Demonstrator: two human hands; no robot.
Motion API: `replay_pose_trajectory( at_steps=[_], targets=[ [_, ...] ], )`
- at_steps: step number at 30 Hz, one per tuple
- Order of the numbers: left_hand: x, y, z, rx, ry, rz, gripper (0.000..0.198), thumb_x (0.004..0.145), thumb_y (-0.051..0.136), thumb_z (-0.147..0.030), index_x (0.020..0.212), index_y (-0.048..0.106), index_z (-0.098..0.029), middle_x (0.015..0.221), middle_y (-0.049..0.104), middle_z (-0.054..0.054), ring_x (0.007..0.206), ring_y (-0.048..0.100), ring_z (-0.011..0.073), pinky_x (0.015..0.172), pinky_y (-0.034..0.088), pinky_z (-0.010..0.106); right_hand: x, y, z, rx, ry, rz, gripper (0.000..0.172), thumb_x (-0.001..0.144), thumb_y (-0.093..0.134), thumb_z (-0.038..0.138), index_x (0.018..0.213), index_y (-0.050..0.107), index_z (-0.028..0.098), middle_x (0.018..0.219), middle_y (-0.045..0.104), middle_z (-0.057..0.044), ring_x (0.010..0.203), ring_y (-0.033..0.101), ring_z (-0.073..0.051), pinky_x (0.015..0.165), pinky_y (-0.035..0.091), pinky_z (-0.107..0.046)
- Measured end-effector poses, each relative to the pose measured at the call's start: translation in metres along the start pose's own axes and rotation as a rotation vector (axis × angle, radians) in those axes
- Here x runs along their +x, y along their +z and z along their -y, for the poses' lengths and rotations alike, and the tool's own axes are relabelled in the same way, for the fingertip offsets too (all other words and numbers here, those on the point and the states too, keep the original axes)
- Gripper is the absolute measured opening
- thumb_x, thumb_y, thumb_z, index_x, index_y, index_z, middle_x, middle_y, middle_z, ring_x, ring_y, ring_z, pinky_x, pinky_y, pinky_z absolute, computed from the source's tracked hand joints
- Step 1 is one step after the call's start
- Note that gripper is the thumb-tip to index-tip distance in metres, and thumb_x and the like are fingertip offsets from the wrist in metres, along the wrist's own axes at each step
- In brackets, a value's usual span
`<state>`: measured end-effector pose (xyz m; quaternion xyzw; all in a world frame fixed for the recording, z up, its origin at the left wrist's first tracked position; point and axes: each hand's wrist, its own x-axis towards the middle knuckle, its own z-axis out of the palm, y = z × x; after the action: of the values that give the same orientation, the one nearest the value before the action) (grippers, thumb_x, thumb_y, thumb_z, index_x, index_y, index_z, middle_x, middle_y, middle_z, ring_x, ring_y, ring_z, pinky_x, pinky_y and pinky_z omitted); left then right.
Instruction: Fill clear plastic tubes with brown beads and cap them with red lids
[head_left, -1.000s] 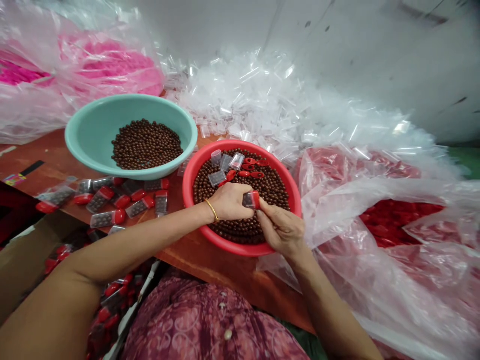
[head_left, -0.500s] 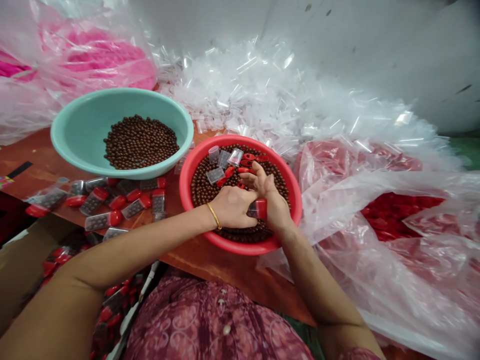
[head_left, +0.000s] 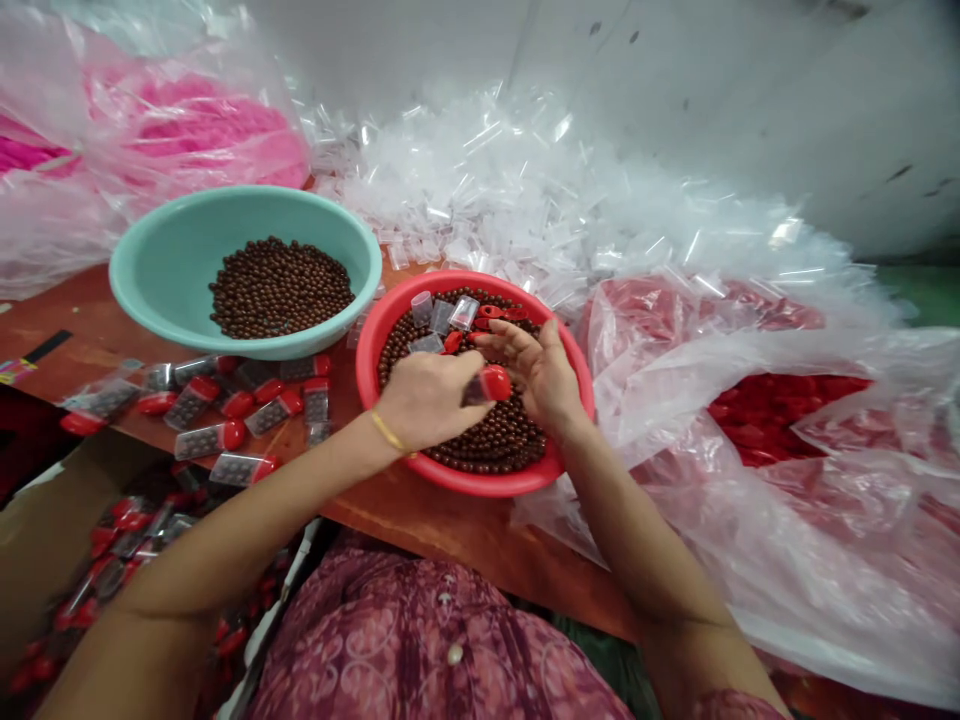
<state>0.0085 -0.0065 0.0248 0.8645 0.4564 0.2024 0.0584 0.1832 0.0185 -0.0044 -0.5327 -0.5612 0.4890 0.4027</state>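
Note:
Over a red basin [head_left: 365, 350] of small brown balls [head_left: 491, 440], my left hand [head_left: 429, 398] grips a small clear container with a red cap [head_left: 495, 382], its cap pointing right. My fingers hide much of its body. Just to the right, my right hand [head_left: 551, 380] is open, palm turned toward the container, fingers spread and apart from it. Behind the hands, clear empty containers [head_left: 465, 313] and red caps [head_left: 491, 315] lie on top of the balls.
A turquoise basin [head_left: 161, 280] with more brown balls stands at left. Filled red-capped containers [head_left: 210, 440] lie before it, others in a box [head_left: 90, 490] below. Clear containers [head_left: 510, 200] are heaped behind. Plastic bags hold red pieces [head_left: 780, 410] and pink pieces [head_left: 217, 130].
My left hand has drawn left and up with the capped container, away from my right hand. The right hand has opened. Another filled container now shows fully at the table edge.

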Motion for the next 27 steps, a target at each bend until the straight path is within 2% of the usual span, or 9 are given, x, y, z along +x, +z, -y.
replay_pose_trajectory(
  at_steps=[2, 4, 8, 11, 14, 17, 21, 24, 27],
  targets=[
    [-0.027, -0.023, 0.02, 0.072, -0.103, -0.082, 0.031, 0.079, 0.053, -0.048, 0.078, 0.06, -0.017, 0.067, 0.066, 0.003, 0.065, 0.062, 0.0171, 0.059, 0.04, 0.024, 0.007, -0.011, 0.003, -0.308, -0.094, -0.002, 0.059, 0.087, 0.028, 0.061, 0.112, 0.062, 0.02, 0.101, 0.069, -0.008, 0.095, 0.062, -0.023, 0.082, 0.048, -0.038],
    [-0.063, -0.043, 0.047, 0.198, -0.22, -0.068, 0.033, 0.08, 0.053, -0.05, 0.072, 0.057, -0.018, 0.06, 0.061, 0.001, 0.059, 0.059, 0.0161, 0.055, 0.035, 0.023, 0.011, -0.018, 0.003, -0.701, -0.245, 0.077, 0.035, 0.086, 0.046, 0.04, 0.105, 0.065, 0.018, 0.101, 0.069, -0.008, 0.093, 0.061, -0.023, 0.084, 0.045, -0.037],
    [-0.127, -0.059, 0.106, 0.462, -0.47, 0.229, 0.032, 0.081, 0.051, -0.048, 0.071, 0.054, -0.018, 0.053, 0.054, -0.001, 0.055, 0.057, 0.018, 0.048, 0.027, 0.022, 0.016, -0.015, -0.003, -1.262, -0.542, 0.373, 0.029, 0.084, 0.049, 0.017, 0.108, 0.064, 0.015, 0.113, 0.063, -0.013, 0.104, 0.053, -0.025, 0.087, 0.039, -0.036],
    [-0.143, -0.06, 0.128, 0.512, -0.399, 0.401, 0.026, 0.081, 0.051, -0.04, 0.081, 0.058, -0.015, 0.068, 0.062, 0.004, 0.066, 0.061, 0.0211, 0.056, 0.036, 0.025, 0.019, -0.003, -0.009, -1.454, -0.632, 0.473, 0.026, 0.088, 0.044, 0.017, 0.104, 0.064, 0.014, 0.109, 0.062, -0.014, 0.102, 0.051, -0.026, 0.08, 0.037, -0.036],
    [-0.122, -0.062, 0.114, 0.464, -0.231, 0.266, 0.033, 0.089, 0.04, -0.037, 0.101, 0.058, -0.012, 0.09, 0.065, 0.009, 0.084, 0.061, 0.0216, 0.073, 0.043, 0.029, 0.019, 0.0, -0.013, -1.556, -0.623, 0.487, 0.026, 0.089, 0.039, 0.014, 0.089, 0.065, 0.012, 0.092, 0.064, -0.014, 0.091, 0.053, -0.025, 0.077, 0.035, -0.037],
    [-0.077, -0.057, 0.081, 0.409, -0.047, 0.131, 0.035, 0.094, 0.03, -0.032, 0.1, 0.06, -0.016, 0.092, 0.065, 0.007, 0.087, 0.059, 0.0196, 0.079, 0.043, 0.029, 0.013, -0.01, -0.013, -1.539, -0.561, 0.424, 0.024, 0.087, 0.041, 0.014, 0.084, 0.065, 0.013, 0.088, 0.064, -0.013, 0.085, 0.052, -0.024, 0.075, 0.035, -0.037],
    [-0.005, -0.029, 0.056, 0.425, 0.127, 0.284, 0.026, 0.089, 0.038, -0.015, 0.095, 0.063, -0.016, 0.086, 0.064, 0.009, 0.082, 0.057, 0.0206, 0.066, 0.039, 0.03, 0.003, -0.031, -0.017, -1.314, -0.499, 0.165, 0.02, 0.085, 0.047, 0.02, 0.085, 0.066, 0.016, 0.09, 0.063, -0.012, 0.085, 0.052, -0.023, 0.078, 0.039, -0.035],
    [0.039, -0.004, 0.064, 0.43, 0.306, 0.37, 0.025, 0.086, 0.043, -0.012, 0.099, 0.063, -0.019, 0.097, 0.063, 0.011, 0.084, 0.056, 0.0199, 0.065, 0.036, 0.029, 0.002, -0.041, -0.027, -1.02, -0.407, -0.015, 0.015, 0.081, 0.052, 0.025, 0.082, 0.065, 0.019, 0.082, 0.062, -0.007, 0.078, 0.055, -0.02, 0.073, 0.043, -0.033],
    [0.065, 0.012, 0.077, 0.446, 0.544, 0.503, 0.023, 0.083, 0.048, -0.012, 0.096, 0.064, -0.023, 0.101, 0.063, 0.01, 0.085, 0.056, 0.0188, 0.067, 0.035, 0.029, 0.006, -0.044, -0.034, -0.743, -0.346, -0.099, 0.012, 0.077, 0.056, 0.03, 0.078, 0.064, 0.021, 0.077, 0.062, -0.004, 0.072, 0.056, -0.018, 0.068, 0.045, -0.032]
  ],
)
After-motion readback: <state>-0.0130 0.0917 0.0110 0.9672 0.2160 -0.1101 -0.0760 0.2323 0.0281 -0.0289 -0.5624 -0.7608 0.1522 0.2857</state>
